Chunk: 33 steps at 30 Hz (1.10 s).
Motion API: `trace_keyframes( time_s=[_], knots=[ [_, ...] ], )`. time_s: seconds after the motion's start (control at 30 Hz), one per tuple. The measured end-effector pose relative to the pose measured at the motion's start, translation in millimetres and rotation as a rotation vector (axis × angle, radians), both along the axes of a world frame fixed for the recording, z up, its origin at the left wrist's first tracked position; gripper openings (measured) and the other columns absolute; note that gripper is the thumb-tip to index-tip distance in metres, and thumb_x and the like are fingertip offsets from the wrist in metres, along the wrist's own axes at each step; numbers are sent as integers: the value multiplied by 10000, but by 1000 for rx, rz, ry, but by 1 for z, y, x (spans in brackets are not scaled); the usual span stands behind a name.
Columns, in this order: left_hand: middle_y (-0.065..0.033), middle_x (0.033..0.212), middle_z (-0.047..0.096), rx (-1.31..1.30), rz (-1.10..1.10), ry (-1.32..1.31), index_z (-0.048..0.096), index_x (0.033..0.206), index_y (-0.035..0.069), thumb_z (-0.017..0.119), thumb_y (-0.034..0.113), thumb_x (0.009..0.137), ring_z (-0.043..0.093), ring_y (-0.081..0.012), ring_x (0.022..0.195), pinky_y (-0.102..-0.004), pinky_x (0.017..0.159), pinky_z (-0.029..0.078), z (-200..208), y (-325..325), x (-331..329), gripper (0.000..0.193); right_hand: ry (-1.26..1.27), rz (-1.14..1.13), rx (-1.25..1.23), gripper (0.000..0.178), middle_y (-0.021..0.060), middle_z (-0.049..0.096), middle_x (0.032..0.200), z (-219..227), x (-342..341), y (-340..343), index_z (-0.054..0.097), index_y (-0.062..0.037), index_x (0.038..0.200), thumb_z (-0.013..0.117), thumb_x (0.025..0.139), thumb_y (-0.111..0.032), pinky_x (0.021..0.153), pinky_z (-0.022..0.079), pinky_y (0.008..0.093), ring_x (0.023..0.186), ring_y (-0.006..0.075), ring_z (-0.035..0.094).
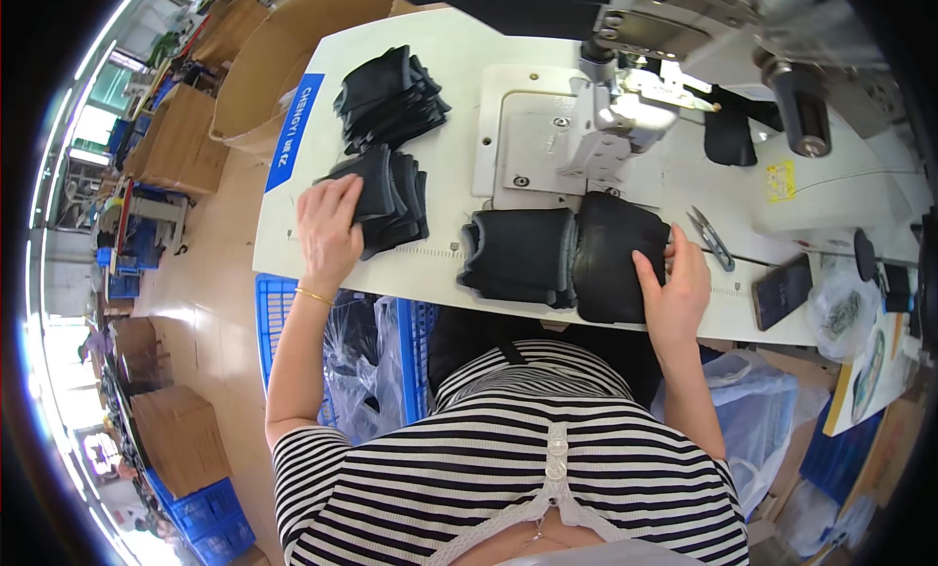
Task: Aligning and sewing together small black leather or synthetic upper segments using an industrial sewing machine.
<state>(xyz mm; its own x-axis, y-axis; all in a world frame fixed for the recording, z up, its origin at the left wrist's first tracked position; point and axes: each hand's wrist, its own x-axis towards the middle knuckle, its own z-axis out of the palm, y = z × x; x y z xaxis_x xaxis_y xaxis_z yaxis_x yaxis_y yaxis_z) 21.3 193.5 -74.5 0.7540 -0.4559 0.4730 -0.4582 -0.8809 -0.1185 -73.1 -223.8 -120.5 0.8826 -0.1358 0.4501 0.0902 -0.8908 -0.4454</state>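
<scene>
By the half-curled left hand [330, 224], a lower dark fabric stack [389, 202] on the white sewing table [454, 63] is being touched — grip unclear; beside a second stack [518, 258], a black panel [613, 261] is being touched by the half-open right hand [679, 290] — grip unclear.

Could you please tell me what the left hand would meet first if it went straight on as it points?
The left hand appears to touch the nearer left-side dark stack, so likely that first; beyond it, the farther stack, though depth is unclear.
</scene>
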Motion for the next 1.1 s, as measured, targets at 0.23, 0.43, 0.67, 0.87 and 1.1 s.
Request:
trace_keyframes(
  time_s=[0.23,0.43,0.67,0.87,1.1],
  knots=[
    [-152,1219,615,-258,-148,-26,639,1166,4,738,73,701,567,-329,1119,-429,965,425,24,-62,-14,480,-44,-78,-75,307,99,596,911,-2,-8,4,631,-11,972,771,805,-226,705,447,383,785,292,570],
    [-139,1086,604,-388,-429,303,638,1114,0,769,106,751,578,-326,1008,-406,878,464,-18,-175,-16,401,-182,-12,25,190,106,620,888,-14,-12,0,592,-12,967,727,835,-40,678,472,353,738,271,589],
    [-128,1029,590,-663,-359,389,633,1011,16,735,36,781,583,-316,938,-379,812,480,-43,-182,-14,253,-131,12,383,138,122,689,912,10,-14,-19,627,22,1054,642,942,-57,693,516,270,750,166,651],
    [-55,855,640,-1017,-628,510,700,890,12,738,-94,770,605,-146,725,-233,625,466,21,-172,-17,165,-303,71,560,137,94,693,936,46,-1,0,646,21,1049,659,925,-36,738,520,252,821,125,661],
    [-53,876,653,-954,-549,494,689,871,17,759,-53,765,612,-155,785,-252,736,483,79,-199,-23,146,-117,462,933,127,69,693,933,84,13,50,608,13,1086,601,962,-17,715,503,207,821,80,646]
  ],
)
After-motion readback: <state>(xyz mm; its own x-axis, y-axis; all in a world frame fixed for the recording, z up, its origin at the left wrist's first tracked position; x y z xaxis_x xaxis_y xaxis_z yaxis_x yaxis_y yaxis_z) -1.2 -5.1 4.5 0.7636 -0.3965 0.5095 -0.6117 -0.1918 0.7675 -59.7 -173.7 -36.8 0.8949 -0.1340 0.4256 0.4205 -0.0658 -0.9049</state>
